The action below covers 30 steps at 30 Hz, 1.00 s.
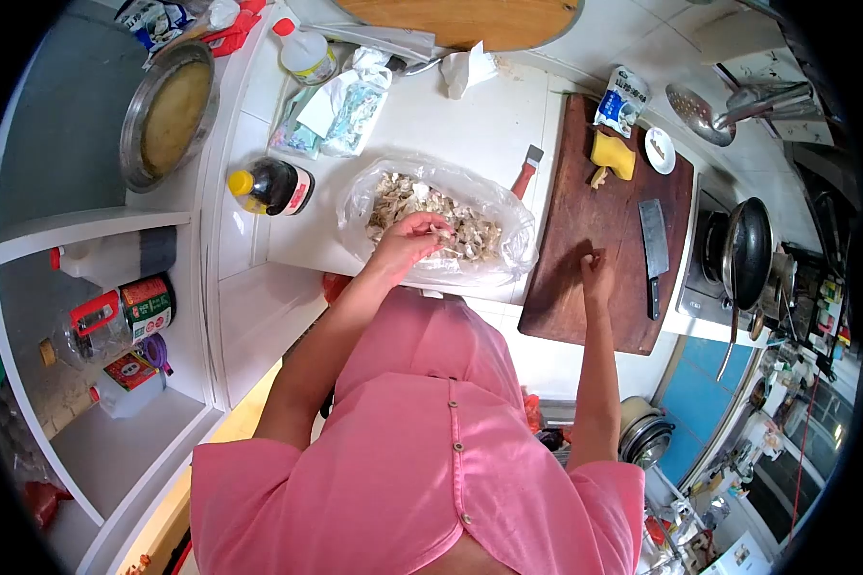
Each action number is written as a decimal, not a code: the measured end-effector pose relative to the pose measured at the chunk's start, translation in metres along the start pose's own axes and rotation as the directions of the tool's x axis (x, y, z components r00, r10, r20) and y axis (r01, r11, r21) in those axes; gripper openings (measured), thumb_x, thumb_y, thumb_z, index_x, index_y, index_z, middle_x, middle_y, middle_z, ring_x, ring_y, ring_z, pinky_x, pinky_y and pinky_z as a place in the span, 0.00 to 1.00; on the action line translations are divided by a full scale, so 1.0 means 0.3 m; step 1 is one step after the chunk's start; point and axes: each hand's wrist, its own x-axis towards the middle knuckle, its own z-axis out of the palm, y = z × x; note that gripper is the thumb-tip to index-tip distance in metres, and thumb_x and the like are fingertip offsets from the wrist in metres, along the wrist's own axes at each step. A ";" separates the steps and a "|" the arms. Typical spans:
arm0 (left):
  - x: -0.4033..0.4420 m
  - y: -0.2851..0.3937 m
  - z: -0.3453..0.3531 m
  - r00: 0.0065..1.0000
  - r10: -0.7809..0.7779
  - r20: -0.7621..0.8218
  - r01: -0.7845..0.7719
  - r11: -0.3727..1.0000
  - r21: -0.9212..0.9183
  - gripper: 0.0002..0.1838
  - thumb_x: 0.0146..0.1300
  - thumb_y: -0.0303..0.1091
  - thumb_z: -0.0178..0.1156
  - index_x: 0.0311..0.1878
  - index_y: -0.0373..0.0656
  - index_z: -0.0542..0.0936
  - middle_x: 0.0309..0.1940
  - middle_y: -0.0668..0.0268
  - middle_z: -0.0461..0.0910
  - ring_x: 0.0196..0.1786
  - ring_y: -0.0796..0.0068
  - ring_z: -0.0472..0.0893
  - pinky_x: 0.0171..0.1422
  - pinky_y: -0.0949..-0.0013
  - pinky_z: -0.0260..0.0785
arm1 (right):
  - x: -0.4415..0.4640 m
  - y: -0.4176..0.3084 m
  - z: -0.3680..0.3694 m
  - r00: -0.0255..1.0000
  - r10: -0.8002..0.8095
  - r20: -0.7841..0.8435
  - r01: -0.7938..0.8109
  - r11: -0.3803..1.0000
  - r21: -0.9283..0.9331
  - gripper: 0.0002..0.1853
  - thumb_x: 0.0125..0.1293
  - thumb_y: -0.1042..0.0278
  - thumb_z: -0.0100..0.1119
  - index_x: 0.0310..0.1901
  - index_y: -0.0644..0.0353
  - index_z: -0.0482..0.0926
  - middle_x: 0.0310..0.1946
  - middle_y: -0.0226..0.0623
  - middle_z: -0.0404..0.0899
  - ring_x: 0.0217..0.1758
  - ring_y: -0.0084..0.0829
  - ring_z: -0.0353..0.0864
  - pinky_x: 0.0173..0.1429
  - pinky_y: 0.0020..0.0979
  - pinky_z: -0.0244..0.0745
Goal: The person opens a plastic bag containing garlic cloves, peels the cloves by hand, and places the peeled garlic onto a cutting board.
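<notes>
A clear plastic bag [520, 251] lies spread open on the counter, filled with pale brown and whitish flaky pieces [479, 230]. Over these pieces, my left hand [410, 247] has its fingertips pinched together near a small pale bit; what exactly it holds is unclear. My right hand [597, 271] is closed with curled fingers above the wooden cutting board [575, 220], and anything inside it is hidden. To its right on the board lies a cleaver [653, 240] with a black handle. A yellow chunk [614, 155] and a small white dish [660, 149] sit farther back.
A scraper [527, 171] with a red handle lies between bag and board. A dark sauce bottle [283, 187] and tissue packs [340, 110] are on the left. A printed packet [623, 100] stands behind the board. A black wok [750, 251] is at the stove, right.
</notes>
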 end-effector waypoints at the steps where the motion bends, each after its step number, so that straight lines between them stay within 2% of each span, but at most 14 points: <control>1: -0.004 0.004 0.005 1.000 0.015 0.000 -0.015 1.000 0.017 0.15 0.61 0.16 0.52 0.50 0.40 0.76 0.43 0.64 0.79 0.49 0.75 0.78 0.54 0.74 0.71 | -0.004 -0.007 -0.008 1.000 0.019 -0.024 -0.020 0.999 -0.029 0.11 0.60 0.69 0.60 0.45 0.59 0.77 0.26 0.42 0.79 0.28 0.32 0.79 0.35 0.32 0.74; 3: -0.010 -0.001 0.003 0.999 0.047 -0.014 -0.046 0.998 0.052 0.15 0.60 0.16 0.53 0.49 0.40 0.77 0.43 0.64 0.79 0.48 0.77 0.78 0.53 0.75 0.71 | -0.043 -0.151 -0.112 0.996 0.058 -0.073 -0.065 0.994 -0.088 0.13 0.60 0.69 0.62 0.47 0.58 0.77 0.25 0.36 0.78 0.28 0.27 0.78 0.34 0.30 0.72; 6: -0.005 -0.028 -0.013 0.995 0.082 -0.057 -0.074 0.989 0.127 0.14 0.59 0.17 0.56 0.48 0.40 0.78 0.43 0.65 0.80 0.45 0.78 0.78 0.52 0.75 0.72 | -0.120 -0.332 -0.164 0.982 -0.161 -0.095 0.182 0.938 0.294 0.14 0.61 0.74 0.60 0.50 0.58 0.76 0.26 0.37 0.79 0.29 0.26 0.78 0.35 0.30 0.73; 8: 0.008 -0.049 -0.023 0.992 0.081 -0.093 -0.062 0.978 0.199 0.14 0.60 0.18 0.57 0.48 0.40 0.78 0.43 0.65 0.80 0.46 0.77 0.79 0.52 0.75 0.73 | -0.211 -0.555 -0.186 0.963 -0.267 0.020 0.206 0.787 0.581 0.15 0.63 0.75 0.59 0.51 0.59 0.75 0.28 0.38 0.79 0.30 0.25 0.79 0.35 0.29 0.73; 10: 0.015 -0.061 -0.011 0.987 0.105 -0.118 -0.081 0.977 0.195 0.13 0.59 0.18 0.58 0.48 0.40 0.79 0.42 0.67 0.80 0.44 0.79 0.78 0.50 0.76 0.73 | -0.267 -0.702 -0.164 0.905 -0.379 0.194 0.182 0.757 0.628 0.15 0.63 0.65 0.61 0.49 0.60 0.75 0.30 0.42 0.81 0.29 0.33 0.80 0.35 0.35 0.74; 15: -0.002 -0.065 0.035 0.963 0.223 -0.148 -0.192 0.961 0.200 0.15 0.59 0.19 0.59 0.50 0.39 0.78 0.39 0.69 0.79 0.43 0.81 0.77 0.49 0.76 0.73 | -0.282 -0.829 -0.026 0.866 -0.464 0.189 0.334 0.816 0.473 0.12 0.65 0.61 0.58 0.40 0.63 0.75 0.23 0.45 0.79 0.25 0.42 0.80 0.30 0.37 0.73; 18: 0.005 -0.104 0.029 0.916 0.315 -0.247 -0.273 0.943 0.193 0.09 0.59 0.25 0.61 0.44 0.38 0.79 0.36 0.67 0.81 0.35 0.80 0.79 0.41 0.76 0.74 | -0.279 -0.812 0.053 0.858 -0.463 0.224 0.269 0.776 0.571 0.12 0.69 0.62 0.53 0.36 0.64 0.72 0.21 0.43 0.76 0.21 0.33 0.77 0.27 0.34 0.70; 21: -0.031 -0.109 0.044 0.963 0.116 -0.242 -0.034 0.947 0.319 0.10 0.67 0.37 0.58 0.40 0.40 0.76 0.29 0.72 0.78 0.28 0.85 0.74 0.31 0.78 0.66 | -0.291 -0.823 0.021 0.874 -0.384 0.298 0.114 0.758 0.642 0.11 0.69 0.64 0.51 0.35 0.64 0.72 0.20 0.44 0.76 0.21 0.34 0.77 0.27 0.35 0.70; 24: 0.005 -0.202 0.018 0.952 0.197 -0.235 -0.071 0.887 0.456 0.20 0.66 0.48 0.57 0.34 0.37 0.76 0.21 0.67 0.77 0.22 0.78 0.75 0.25 0.72 0.65 | -0.315 -0.797 0.094 0.890 -0.423 0.172 0.275 0.798 0.536 0.10 0.70 0.65 0.49 0.35 0.64 0.72 0.19 0.42 0.76 0.20 0.34 0.76 0.27 0.35 0.70; 25: 0.018 -0.230 0.001 0.945 0.238 -0.224 -0.087 0.845 0.528 0.23 0.67 0.51 0.54 0.32 0.36 0.75 0.17 0.66 0.75 0.22 0.76 0.75 0.26 0.69 0.65 | -0.316 -0.786 0.115 0.892 -0.429 0.142 0.297 0.794 0.530 0.11 0.70 0.65 0.49 0.35 0.64 0.72 0.19 0.42 0.76 0.20 0.34 0.75 0.27 0.35 0.69; 27: 0.008 -0.219 0.017 0.933 0.295 -0.208 -0.116 0.791 0.600 0.23 0.67 0.51 0.54 0.30 0.37 0.74 0.16 0.65 0.75 0.21 0.75 0.75 0.26 0.68 0.64 | -0.317 -0.784 0.129 0.894 -0.441 0.085 0.339 0.786 0.517 0.11 0.71 0.65 0.48 0.35 0.64 0.72 0.19 0.42 0.76 0.18 0.34 0.74 0.26 0.35 0.69; 30: 0.001 -0.212 0.019 0.930 0.330 -0.159 -0.131 0.705 0.697 0.21 0.68 0.48 0.53 0.28 0.38 0.74 0.16 0.66 0.74 0.21 0.75 0.74 0.26 0.68 0.64 | -0.315 -0.787 0.106 0.905 -0.376 0.201 0.180 0.765 0.618 0.14 0.72 0.63 0.47 0.32 0.64 0.72 0.17 0.38 0.74 0.16 0.29 0.71 0.23 0.31 0.66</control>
